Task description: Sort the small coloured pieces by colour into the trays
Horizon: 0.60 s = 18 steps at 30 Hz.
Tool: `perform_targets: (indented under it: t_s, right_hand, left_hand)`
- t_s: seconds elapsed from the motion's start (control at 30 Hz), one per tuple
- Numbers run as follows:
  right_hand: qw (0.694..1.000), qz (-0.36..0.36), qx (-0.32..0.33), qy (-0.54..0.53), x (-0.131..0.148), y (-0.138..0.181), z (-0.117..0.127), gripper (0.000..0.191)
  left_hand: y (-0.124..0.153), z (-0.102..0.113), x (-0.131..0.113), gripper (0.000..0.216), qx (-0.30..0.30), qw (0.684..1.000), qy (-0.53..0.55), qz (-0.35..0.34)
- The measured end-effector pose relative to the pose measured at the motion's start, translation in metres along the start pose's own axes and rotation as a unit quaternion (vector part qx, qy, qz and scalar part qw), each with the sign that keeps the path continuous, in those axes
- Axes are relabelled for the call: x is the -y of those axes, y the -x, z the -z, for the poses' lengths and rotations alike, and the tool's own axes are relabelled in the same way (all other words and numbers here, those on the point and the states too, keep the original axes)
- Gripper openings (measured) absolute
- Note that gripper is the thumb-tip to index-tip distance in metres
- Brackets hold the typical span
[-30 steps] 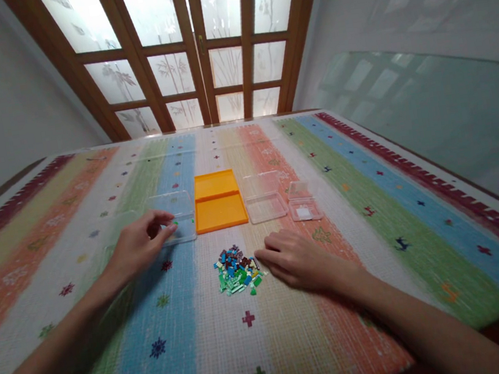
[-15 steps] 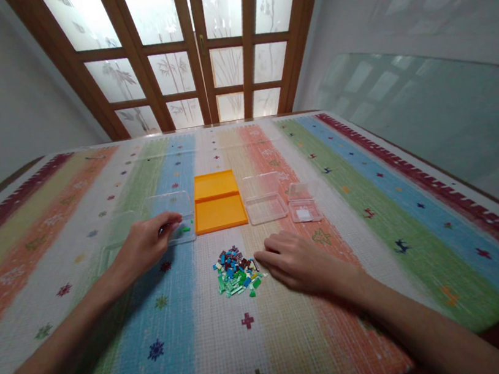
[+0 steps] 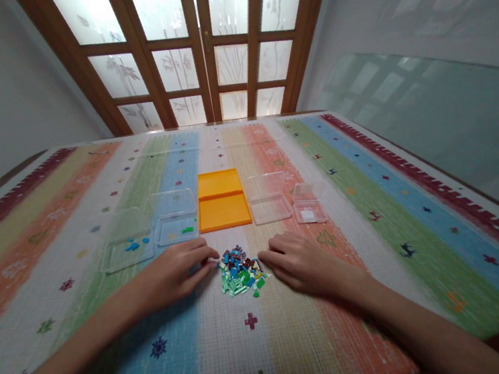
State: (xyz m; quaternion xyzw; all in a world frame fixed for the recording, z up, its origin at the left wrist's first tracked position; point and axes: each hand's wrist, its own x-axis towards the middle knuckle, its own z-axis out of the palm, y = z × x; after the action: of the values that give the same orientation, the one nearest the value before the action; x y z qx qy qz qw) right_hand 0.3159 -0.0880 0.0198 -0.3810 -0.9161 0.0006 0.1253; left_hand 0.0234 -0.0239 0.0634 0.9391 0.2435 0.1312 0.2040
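A small pile of tiny coloured bricks [image 3: 241, 271] lies on the striped cloth [image 3: 272, 345] in front of me. My left hand [image 3: 176, 275] rests just left of the pile, fingers stretched toward it, fingertips touching its edge. My right hand [image 3: 299, 261] lies on the cloth at the pile's right edge, fingers loosely curled and apart, holding nothing I can see. Behind my left hand stands a clear box [image 3: 175, 229] with a green piece [image 3: 187, 230] in it. Further left another clear box [image 3: 126, 254] holds blue pieces [image 3: 132, 247].
An orange box [image 3: 222, 200] lies open behind the pile. Right of it stand a clear box [image 3: 271, 207] and a smaller clear box [image 3: 311, 210] with something white inside. A wooden glazed door is beyond the table's far edge; a wall runs along the right.
My left hand came back from the clear box, leaving a green piece in it, and now lies at the pile's left edge. My right hand barely moved.
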Motion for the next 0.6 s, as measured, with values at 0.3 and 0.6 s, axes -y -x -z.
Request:
perform_targets:
  t_s: [0.3, 0.6]
  right_hand:
    - [1.0, 0.005, -0.004, 0.003, 0.0, -0.001, 0.0, 0.025]
    - [1.0, 0.001, 0.002, -0.004, -0.001, 0.0, 0.001, 0.023]
  left_hand:
    - [-0.002, -0.019, 0.005, 0.02, 0.046, 0.999, 0.014, 0.017]
    - [0.0, -0.008, 0.009, 0.019, 0.077, 0.995, 0.046, 0.045]
